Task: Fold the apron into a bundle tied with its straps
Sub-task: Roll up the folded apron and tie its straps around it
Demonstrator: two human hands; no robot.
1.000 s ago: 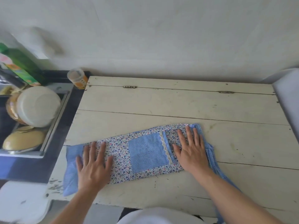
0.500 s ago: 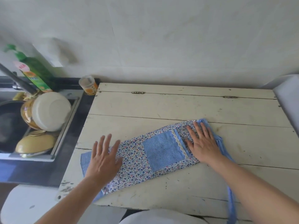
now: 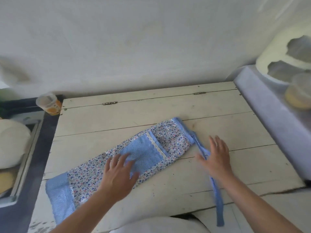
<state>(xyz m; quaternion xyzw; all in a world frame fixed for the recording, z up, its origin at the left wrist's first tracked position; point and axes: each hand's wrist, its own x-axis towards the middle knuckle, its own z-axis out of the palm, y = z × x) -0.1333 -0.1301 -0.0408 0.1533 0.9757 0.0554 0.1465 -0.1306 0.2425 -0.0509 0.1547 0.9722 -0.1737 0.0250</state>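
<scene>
Your folded floral cotton apron with its blue gingham pocket lies diagonally on the worn cream wooden table. Your left hand rests spread flat on it; your right hand, fingers splayed, gripping nothing, sits over the blue gingham strap.

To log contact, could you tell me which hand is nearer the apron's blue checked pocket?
Left. The left hand lies on the pocket; the right hand is off the apron, by the strap.
</scene>
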